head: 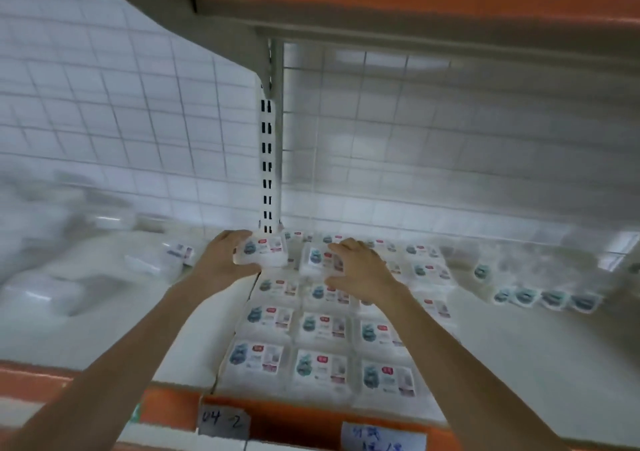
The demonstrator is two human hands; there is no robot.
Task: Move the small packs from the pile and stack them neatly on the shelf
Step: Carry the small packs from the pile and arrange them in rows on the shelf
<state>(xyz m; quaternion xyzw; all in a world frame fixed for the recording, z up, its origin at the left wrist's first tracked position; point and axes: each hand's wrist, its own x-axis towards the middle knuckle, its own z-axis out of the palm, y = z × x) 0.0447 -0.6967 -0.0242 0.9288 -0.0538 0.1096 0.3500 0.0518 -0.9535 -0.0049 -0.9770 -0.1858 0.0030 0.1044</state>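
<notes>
A shop aisle is showing here: a white shelf (519, 364) with an orange front edge is carrying handwritten labels (224, 422), identical small packs (322, 369) are lying in rows, wire mesh (433, 139) backing it.

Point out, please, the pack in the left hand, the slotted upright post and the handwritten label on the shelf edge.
pack in the left hand (265, 250): head view, on its printed top face.
slotted upright post (268, 160): head view, mid-height.
handwritten label (224, 421): head view, its centre.

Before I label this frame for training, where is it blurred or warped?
Head view: motion blur smears the left side and the right-hand packs; the front packs and both hands, left hand and right hand, read fairly clearly; wide-angle bends the shelf.
</notes>
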